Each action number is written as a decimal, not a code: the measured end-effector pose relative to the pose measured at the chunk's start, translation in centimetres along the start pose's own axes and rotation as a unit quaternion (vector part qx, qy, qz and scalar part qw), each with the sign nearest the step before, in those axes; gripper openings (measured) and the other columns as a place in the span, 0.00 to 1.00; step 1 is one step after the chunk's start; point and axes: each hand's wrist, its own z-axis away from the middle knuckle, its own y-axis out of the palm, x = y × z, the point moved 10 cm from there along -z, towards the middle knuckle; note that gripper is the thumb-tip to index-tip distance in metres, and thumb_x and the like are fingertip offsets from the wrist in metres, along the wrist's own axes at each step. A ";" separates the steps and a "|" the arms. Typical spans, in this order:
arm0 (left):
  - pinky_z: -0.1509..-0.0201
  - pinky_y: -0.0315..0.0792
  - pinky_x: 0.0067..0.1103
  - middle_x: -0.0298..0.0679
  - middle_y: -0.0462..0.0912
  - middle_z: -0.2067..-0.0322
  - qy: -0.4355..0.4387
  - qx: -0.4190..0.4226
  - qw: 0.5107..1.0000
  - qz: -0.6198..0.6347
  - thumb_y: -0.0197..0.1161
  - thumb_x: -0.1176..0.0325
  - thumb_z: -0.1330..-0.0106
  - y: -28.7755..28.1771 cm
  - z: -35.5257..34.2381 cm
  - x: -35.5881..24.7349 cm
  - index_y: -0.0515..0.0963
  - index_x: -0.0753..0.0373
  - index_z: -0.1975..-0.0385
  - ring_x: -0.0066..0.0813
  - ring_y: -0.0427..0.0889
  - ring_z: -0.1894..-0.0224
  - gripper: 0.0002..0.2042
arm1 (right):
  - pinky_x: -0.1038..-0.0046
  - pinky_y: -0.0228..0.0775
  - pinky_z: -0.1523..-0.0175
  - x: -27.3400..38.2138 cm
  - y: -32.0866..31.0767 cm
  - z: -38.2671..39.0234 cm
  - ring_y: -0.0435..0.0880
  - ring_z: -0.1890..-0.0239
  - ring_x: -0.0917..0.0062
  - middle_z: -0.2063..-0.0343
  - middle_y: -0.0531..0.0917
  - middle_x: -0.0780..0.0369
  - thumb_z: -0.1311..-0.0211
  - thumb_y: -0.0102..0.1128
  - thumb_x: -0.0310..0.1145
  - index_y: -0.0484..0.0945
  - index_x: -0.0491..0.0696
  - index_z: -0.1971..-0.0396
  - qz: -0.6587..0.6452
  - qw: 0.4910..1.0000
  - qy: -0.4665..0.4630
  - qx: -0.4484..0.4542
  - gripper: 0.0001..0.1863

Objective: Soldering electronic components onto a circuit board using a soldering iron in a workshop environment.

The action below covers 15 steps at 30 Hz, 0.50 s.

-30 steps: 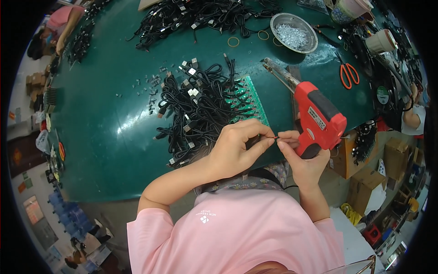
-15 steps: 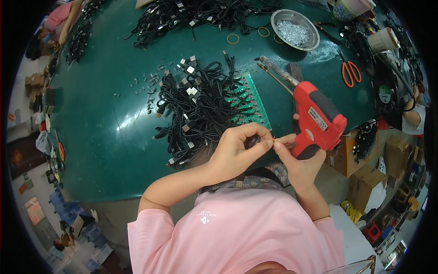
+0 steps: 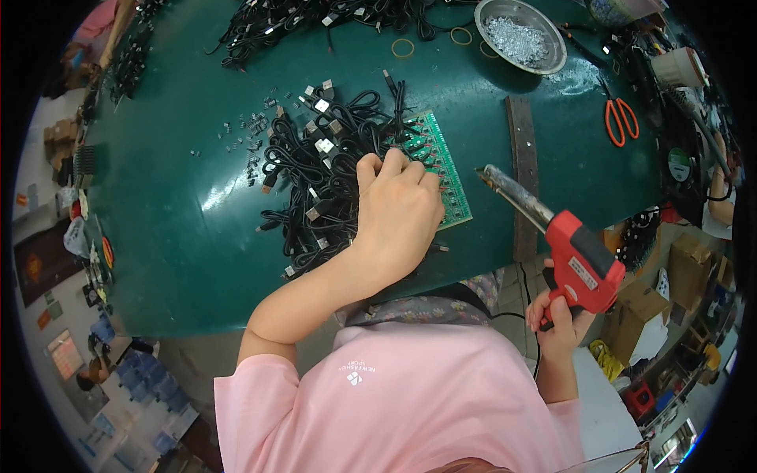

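My left hand [image 3: 398, 209] is closed over the left edge of a green circuit board panel [image 3: 453, 193], fingers curled down among black USB cables. A USB plug [image 3: 440, 248] sticks out beside the palm, and a cable appears to be in the grip, though the fingertips are hidden. My right hand [image 3: 556, 319] wraps round the handle of a red soldering gun [image 3: 583, 268]. Its metal barrel points up and left, apart from the board. Left of the board lies a heap of black USB cables [image 3: 303, 197]; several wire ends rest along the panel.
A dark bar [image 3: 522, 173] lies right of the board. Beyond are a metal bowl [image 3: 516, 39] of small clear pieces, rubber bands [image 3: 403, 48] and orange-handled scissors [image 3: 620, 122]. Small dark parts [image 3: 252, 130] are scattered at left; more cables [image 3: 315, 20] lie at the back.
My hands have parted from their pinch together. The left has moved up and left onto the board's edge; the right has carried the soldering gun right and down, off the bar.
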 end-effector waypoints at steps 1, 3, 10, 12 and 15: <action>0.53 0.57 0.32 0.35 0.76 0.76 0.000 0.003 1.000 0.001 0.64 0.71 0.47 0.1 -0.1 0.0 0.78 0.62 0.78 0.33 0.73 0.62 0.03 | 0.78 0.63 0.81 -0.3 -0.2 0.4 0.70 0.86 0.80 0.84 0.73 0.61 0.38 0.55 0.31 0.62 0.34 0.45 -0.002 1.000 0.008 0.001 0.25; 0.53 0.57 0.33 0.35 0.76 0.77 0.003 0.012 1.000 -0.002 0.64 0.71 0.47 0.4 -0.3 0.1 0.78 0.62 0.78 0.34 0.72 0.63 0.03 | 0.77 0.63 0.80 -0.7 -0.4 0.9 0.71 0.86 0.80 0.84 0.73 0.61 0.39 0.56 0.33 0.67 0.35 0.52 -0.003 1.000 0.019 0.000 0.20; 0.53 0.58 0.33 0.37 0.77 0.78 0.022 0.028 0.999 0.010 0.63 0.72 0.46 0.8 -1.1 -0.2 0.79 0.63 0.80 0.34 0.73 0.64 0.04 | 0.78 0.62 0.81 -2.6 -0.2 1.6 0.67 0.88 0.80 0.84 0.73 0.59 0.34 0.52 0.38 0.61 0.35 0.46 0.035 0.996 0.024 0.077 0.25; 0.52 0.59 0.33 0.38 0.78 0.79 0.022 0.044 0.999 0.006 0.63 0.71 0.47 1.0 -1.3 -0.3 0.79 0.64 0.80 0.35 0.73 0.64 0.04 | 0.78 0.61 0.81 -2.6 0.0 1.3 0.66 0.88 0.81 0.90 0.69 0.63 0.35 0.53 0.39 0.62 0.35 0.46 0.043 0.997 0.036 0.062 0.26; 0.52 0.59 0.33 0.38 0.78 0.78 0.017 0.055 0.998 0.004 0.64 0.71 0.48 1.2 -1.4 -0.2 0.79 0.64 0.80 0.35 0.73 0.64 0.04 | 0.78 0.62 0.80 -3.0 0.1 1.2 0.70 0.86 0.81 0.85 0.73 0.62 0.39 0.57 0.30 0.70 0.41 0.70 -0.024 0.997 0.064 0.040 0.08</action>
